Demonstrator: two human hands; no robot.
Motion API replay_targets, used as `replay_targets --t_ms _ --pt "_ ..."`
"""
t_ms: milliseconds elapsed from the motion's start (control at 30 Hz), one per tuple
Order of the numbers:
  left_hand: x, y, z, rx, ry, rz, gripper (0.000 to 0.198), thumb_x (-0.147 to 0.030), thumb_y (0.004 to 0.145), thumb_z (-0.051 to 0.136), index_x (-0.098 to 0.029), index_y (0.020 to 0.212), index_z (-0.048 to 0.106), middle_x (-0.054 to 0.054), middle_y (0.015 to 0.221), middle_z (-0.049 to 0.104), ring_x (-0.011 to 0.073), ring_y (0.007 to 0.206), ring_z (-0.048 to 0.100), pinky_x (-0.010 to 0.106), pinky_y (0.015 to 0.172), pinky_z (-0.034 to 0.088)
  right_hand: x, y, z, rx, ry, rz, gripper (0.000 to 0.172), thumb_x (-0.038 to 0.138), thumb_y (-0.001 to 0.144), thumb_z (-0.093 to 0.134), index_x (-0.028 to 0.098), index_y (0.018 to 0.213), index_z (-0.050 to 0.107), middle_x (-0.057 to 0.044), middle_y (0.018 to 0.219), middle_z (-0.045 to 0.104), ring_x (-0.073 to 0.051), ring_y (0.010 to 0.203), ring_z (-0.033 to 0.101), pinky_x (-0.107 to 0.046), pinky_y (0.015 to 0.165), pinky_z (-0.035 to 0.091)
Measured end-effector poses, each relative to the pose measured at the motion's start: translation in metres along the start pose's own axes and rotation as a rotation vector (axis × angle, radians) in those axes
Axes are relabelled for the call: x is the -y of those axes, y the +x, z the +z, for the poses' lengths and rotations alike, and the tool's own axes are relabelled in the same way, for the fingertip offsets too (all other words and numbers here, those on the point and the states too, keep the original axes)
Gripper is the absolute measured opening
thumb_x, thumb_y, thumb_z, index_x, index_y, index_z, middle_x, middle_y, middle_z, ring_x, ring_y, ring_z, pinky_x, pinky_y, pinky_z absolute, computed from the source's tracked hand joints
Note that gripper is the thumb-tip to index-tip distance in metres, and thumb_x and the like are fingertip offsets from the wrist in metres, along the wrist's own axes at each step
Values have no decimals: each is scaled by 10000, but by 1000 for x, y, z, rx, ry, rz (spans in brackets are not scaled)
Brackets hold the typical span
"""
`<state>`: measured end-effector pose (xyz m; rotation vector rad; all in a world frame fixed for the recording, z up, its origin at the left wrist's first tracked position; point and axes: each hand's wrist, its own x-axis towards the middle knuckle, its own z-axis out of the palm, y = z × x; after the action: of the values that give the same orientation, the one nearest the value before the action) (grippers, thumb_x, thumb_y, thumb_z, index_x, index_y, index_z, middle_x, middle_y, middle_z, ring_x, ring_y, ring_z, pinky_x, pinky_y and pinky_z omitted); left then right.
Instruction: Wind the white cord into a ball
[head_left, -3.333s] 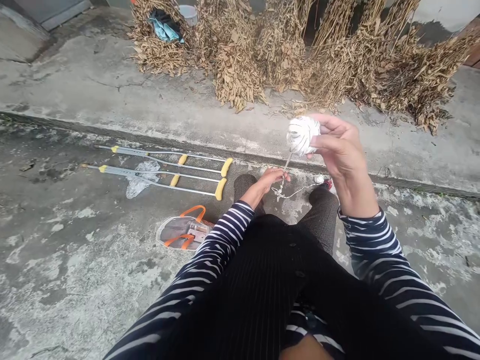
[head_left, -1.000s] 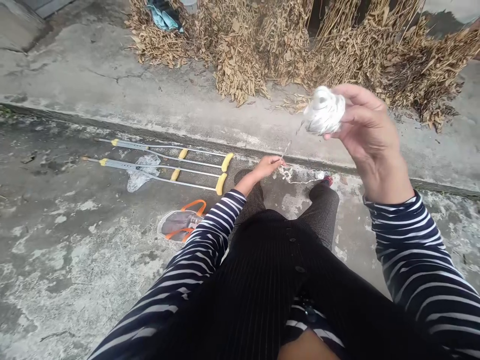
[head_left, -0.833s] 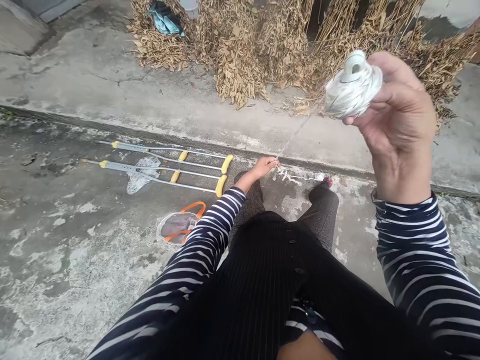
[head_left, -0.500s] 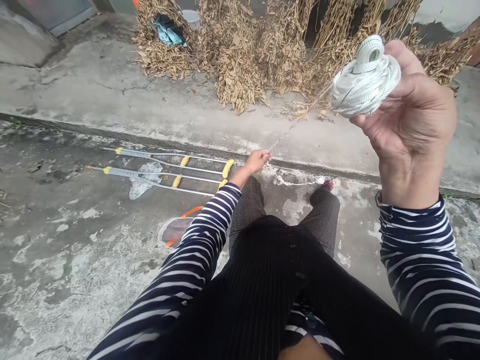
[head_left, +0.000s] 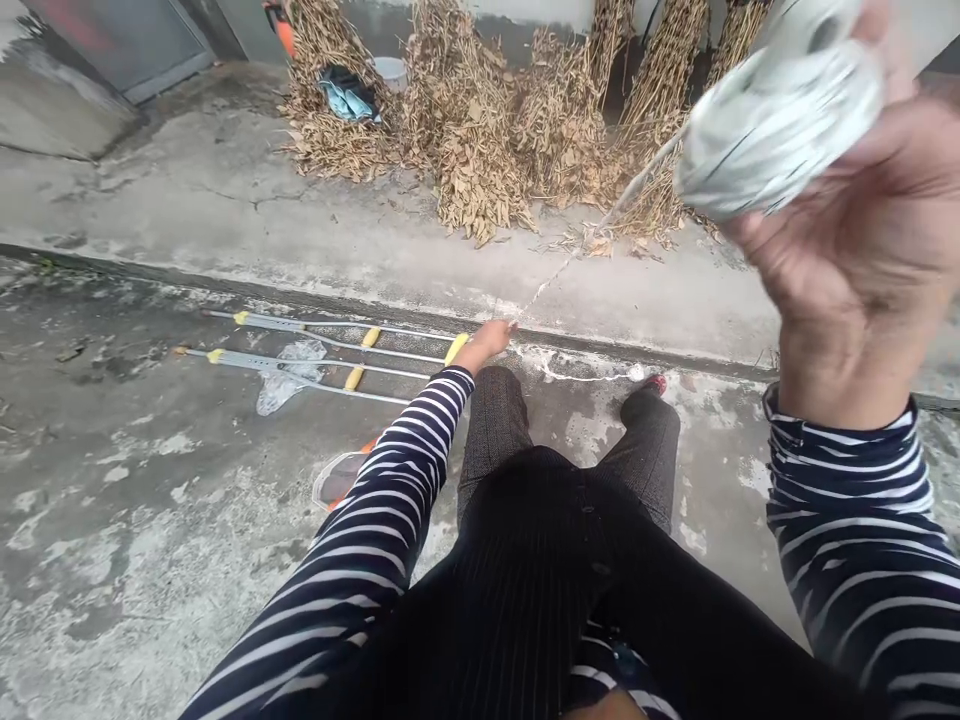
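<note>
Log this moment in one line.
right hand: holds white cord hank | left hand: holds its strand | strand: between hands | ground: crutches

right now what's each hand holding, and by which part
The right hand grips the white cord ball by its side; the left hand holds its outstretched strand.

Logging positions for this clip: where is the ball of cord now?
In the head view, the ball is at the upper right, held in the right hand, with cord running down to the left hand.
</note>
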<state>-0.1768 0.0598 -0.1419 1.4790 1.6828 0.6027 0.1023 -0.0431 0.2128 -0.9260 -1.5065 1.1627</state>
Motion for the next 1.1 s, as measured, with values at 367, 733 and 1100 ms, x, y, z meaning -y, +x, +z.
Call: replay_targets --t_ms 367,733,1100 --pt "-101 -54 32 263 -629 437 465 -252 958 631 -179 1416 605 128 1336 713 238 1276 660 398 1114 477 -101 18 12 97 214 314 432 182 629 725 252 1055 721 -33 976 712 -178 799 679 -319 623 622" --pt "-60 -73 52 130 -328 389 323 -365 1014 484 -156 907 706 57 937 766 195 970 679 332 981 499 -120 24 -19 -96 287 199 436 199 670 703 294 1096 689 -21 1100 738 -242 994 699 -329 631 637" --pt "-9 -18 37 161 189 311 268 -334 944 515 -188 865 726 21 734 648 188 737 564 287 802 442 -80 -13 -22 -154 287 128 358 250 681 728 392 1008 698 34 1257 716 -324 1252 624 -393 688 610"
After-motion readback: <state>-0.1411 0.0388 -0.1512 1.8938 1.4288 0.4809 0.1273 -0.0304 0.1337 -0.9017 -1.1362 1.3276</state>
